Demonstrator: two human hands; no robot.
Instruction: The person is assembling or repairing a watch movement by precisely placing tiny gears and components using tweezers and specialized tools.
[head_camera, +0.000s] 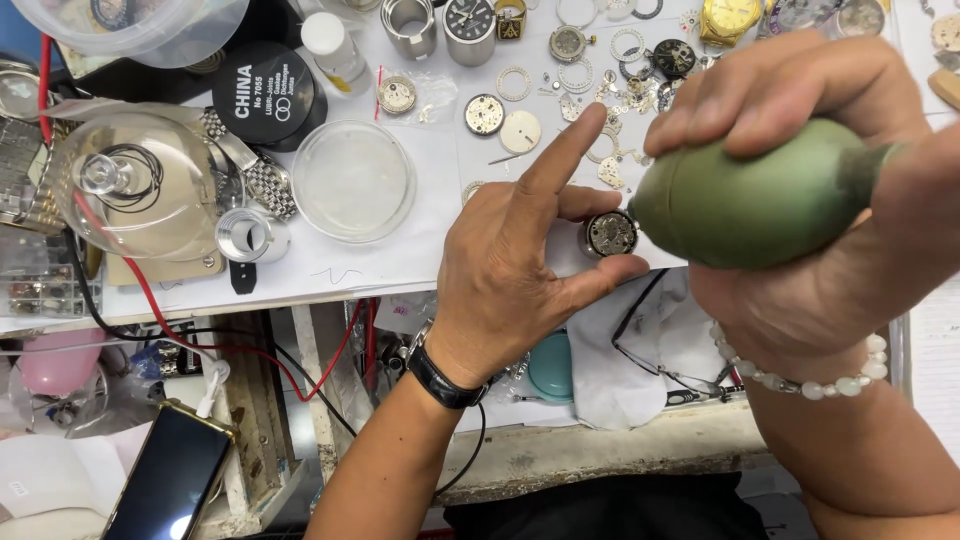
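A small round watch movement (611, 233), its gears exposed, sits pinched between the thumb and middle fingers of the left hand (520, 270) just above the near edge of a white paper-covered workbench (400, 260). The left hand is closed on the movement from the side, its index finger stretched out straight and pointing up and away across the bench, the wrist bent back and wearing a black-strapped wristwatch (440, 375); the forearm rises from the bottom of the view. The right hand (810, 200) comes in from the right, wrapped around a green rubber dust blower (745, 205), fingers curled over its top and the thumb side beneath, so that the bulb's narrow end touches or nearly touches the movement. A bracelet of pale beads (800, 380) circles the right wrist. Beyond the hands the bench is strewn with loose watch parts (600, 110), dials and rings, with a gold-coloured watch (728, 18) at the far edge. To the left lie a shallow clear round dish (352, 180), a black round tin (262, 92) and a glass dome (140, 185). Below the bench edge, a pair of spectacles (650, 340) rests on a white cloth, and a dark smartphone (168, 480) lies at lower left.
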